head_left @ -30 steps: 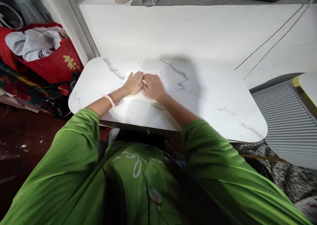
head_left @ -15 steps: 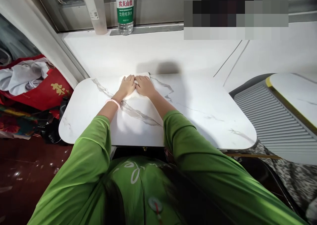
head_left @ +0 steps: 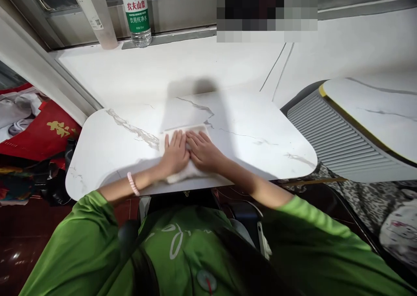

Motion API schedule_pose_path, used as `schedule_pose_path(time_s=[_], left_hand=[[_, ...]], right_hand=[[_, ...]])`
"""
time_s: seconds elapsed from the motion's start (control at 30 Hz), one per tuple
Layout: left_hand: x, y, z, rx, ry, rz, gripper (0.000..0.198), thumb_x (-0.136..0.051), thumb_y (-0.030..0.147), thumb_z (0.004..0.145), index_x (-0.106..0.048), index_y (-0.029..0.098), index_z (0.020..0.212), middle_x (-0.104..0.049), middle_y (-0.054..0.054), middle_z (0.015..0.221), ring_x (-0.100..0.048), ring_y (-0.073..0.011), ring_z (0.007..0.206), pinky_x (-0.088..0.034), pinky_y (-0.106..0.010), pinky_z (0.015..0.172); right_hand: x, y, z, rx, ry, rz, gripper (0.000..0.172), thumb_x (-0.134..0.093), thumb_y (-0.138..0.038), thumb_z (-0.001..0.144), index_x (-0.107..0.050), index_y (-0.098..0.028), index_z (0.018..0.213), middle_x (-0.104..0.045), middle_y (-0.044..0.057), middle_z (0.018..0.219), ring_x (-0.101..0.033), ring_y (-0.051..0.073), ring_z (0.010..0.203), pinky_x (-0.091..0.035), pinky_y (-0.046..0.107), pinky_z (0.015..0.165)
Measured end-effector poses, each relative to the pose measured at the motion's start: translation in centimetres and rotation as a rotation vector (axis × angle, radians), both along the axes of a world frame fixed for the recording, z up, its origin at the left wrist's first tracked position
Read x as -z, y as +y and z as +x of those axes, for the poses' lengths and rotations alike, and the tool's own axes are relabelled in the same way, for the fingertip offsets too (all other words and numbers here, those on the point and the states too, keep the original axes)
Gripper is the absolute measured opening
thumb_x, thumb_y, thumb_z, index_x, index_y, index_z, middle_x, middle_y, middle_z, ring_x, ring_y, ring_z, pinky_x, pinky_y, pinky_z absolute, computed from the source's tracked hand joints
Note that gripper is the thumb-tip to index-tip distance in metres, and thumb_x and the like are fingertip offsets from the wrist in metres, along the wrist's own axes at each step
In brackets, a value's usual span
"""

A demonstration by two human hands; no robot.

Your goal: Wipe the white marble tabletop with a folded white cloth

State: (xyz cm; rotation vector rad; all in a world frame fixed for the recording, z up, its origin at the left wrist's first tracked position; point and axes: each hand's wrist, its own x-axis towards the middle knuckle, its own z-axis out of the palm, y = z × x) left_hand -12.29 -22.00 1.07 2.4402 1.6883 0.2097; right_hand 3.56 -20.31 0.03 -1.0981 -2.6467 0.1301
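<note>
A white cloth (head_left: 185,130) lies flat on the white marble-patterned tabletop (head_left: 254,152), near its front middle. My left hand (head_left: 176,155) presses on the cloth's left part, palm down with the fingers stretched out. Beside it, my right hand (head_left: 203,150) lies flat on the right part, its fingers extended and pointing away from me. The two hands touch or nearly touch at the thumbs. They cover much of the cloth. A pink coiled band (head_left: 133,184) circles my left wrist.
On the ledge behind stand a water bottle (head_left: 138,22) with a green label and a frosted bottle (head_left: 97,22). A red bag (head_left: 42,131) holding pale fabric is at left. To the right is a grey ribbed cabinet (head_left: 339,144) with a marble-patterned top.
Both hands have drawn the cloth from the table's back edge toward me, near the front edge. My elbows have spread outward. The camera view has shifted and tilted slightly.
</note>
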Motion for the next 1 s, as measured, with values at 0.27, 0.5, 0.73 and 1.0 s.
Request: schedule_pose_path(time_s=[0.27,0.5,0.73,1.0], left_hand=[[0.0,-3.2,2.3,0.167,-0.022,0.015,0.060,-0.031,0.025,0.093,-0.032,0.001,0.148,-0.027,-0.018,0.157,-0.016,-0.0279,0.149,-0.009,-0.051,0.121],[-0.1,7.5,1.2,0.028,-0.010,0.022,0.057,-0.030,0.023,0.094,-0.034,0.006,0.148,-0.031,-0.014,0.157,-0.022,-0.0252,0.147,-0.012,-0.048,0.121],[-0.2,16.8,0.3,-0.052,-0.019,0.078,0.054,-0.030,0.017,0.093,-0.038,0.008,0.146,-0.035,-0.012,0.155,-0.027,-0.0231,0.145,-0.014,-0.046,0.121],[0.2,15.5,4.2,0.039,0.005,0.053,0.057,-0.029,0.020,0.094,-0.032,0.003,0.149,-0.030,-0.014,0.157,-0.023,-0.0251,0.147,-0.009,-0.048,0.121]], right_hand=[[0.3,-5.1,1.3,0.241,0.037,0.003,0.055,-0.035,-0.015,0.083,-0.051,-0.005,0.134,-0.051,0.022,0.142,-0.039,0.033,0.138,-0.016,0.063,0.115],[0.3,6.5,-1.0,0.280,0.132,-0.048,0.051,-0.034,-0.014,0.083,-0.052,-0.005,0.131,-0.053,0.018,0.141,-0.041,0.028,0.136,-0.022,0.050,0.116],[0.5,16.3,-2.9,0.316,0.189,-0.061,0.051,-0.032,-0.011,0.083,-0.052,-0.007,0.129,-0.054,0.017,0.140,-0.042,0.027,0.135,-0.023,0.050,0.115],[0.9,13.6,2.1,0.265,0.001,-0.040,0.057,-0.023,-0.022,0.094,-0.036,0.003,0.144,-0.037,0.020,0.153,-0.029,0.028,0.144,-0.019,0.050,0.118]])
